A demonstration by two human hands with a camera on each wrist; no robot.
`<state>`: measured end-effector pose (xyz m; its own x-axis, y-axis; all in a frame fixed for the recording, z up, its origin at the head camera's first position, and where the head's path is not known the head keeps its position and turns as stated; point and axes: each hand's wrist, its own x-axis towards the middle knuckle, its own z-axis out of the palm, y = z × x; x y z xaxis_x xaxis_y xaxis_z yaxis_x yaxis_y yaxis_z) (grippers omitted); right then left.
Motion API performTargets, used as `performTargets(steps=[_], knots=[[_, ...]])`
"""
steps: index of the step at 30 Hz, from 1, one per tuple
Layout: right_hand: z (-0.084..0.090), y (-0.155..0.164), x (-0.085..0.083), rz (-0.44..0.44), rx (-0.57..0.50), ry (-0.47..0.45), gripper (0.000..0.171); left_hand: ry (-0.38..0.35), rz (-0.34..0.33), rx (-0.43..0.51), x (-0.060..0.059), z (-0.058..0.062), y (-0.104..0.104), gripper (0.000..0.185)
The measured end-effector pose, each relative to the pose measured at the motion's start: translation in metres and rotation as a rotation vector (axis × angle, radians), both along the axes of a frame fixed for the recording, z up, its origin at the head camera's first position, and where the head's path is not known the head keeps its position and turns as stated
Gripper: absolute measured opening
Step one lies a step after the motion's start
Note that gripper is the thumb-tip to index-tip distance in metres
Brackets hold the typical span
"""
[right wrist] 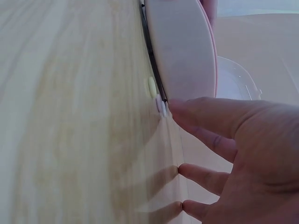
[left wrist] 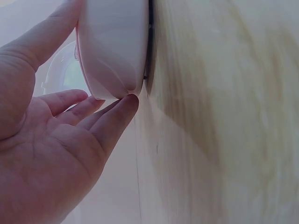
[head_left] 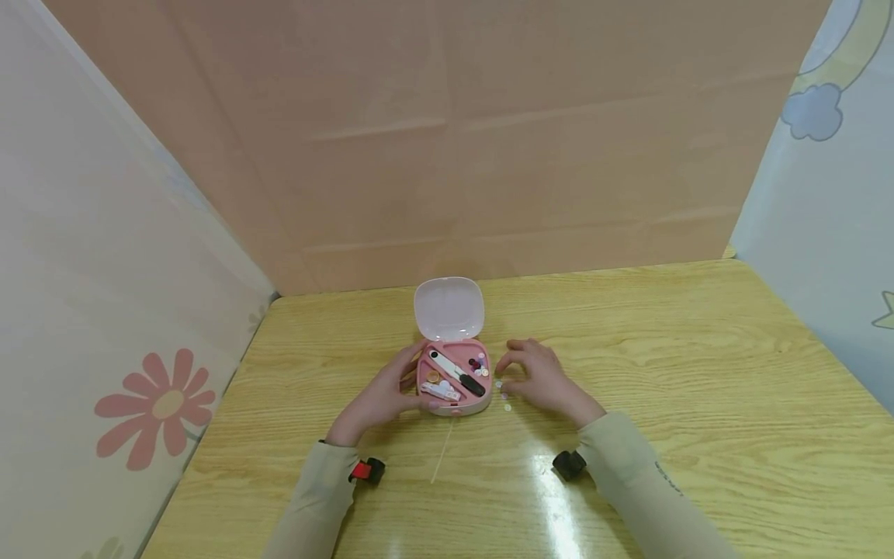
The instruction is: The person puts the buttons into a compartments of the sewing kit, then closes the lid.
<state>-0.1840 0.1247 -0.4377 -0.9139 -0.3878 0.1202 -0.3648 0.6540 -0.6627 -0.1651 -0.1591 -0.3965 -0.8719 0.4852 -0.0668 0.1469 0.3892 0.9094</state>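
At table centre, the pink sewing kit case [head_left: 452, 384] sat with its clear lid [head_left: 448, 308] swung fully back and resting on the wood. Left hand [head_left: 386, 398] braced the case's left wall: thumb along one side, fingertips [left wrist: 122, 108] touching the rounded corner, fingers mostly straight, nothing pinched. Right hand [head_left: 541, 378] rested just right of the case, fingers loosely bent over the small loose buttons [head_left: 504, 394] on the table; I couldn't tell whether its grip had hold of one.

Judged progress: tray already held a black-handled tool [head_left: 457, 373], a white clip-like piece [head_left: 440, 391] and a few dark red and pale buttons [head_left: 478, 362]. Several pale buttons were still outside, touching or just beside the case wall [right wrist: 159, 100]. Lid not yet closed.

Around: thin pale stick [head_left: 442, 452] lay on the table [head_left: 698, 373] just in front of the case. Paper screens boxed in three sides. Nothing blocked the buttons.
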Motion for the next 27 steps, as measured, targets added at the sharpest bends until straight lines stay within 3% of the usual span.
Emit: performTargets(steps=[10,27], knots=[[-0.0014,-0.0029,0.0013,-0.021,0.036,-0.054,0.013,0.033,-0.038,0.032,-0.0008,-0.0024,-0.0015,0.088],[0.0021,-0.0052,0.0016,-0.03,0.063,-0.046,0.011,0.023,-0.037,0.013,-0.001,-0.0006,-0.0024,0.088]])
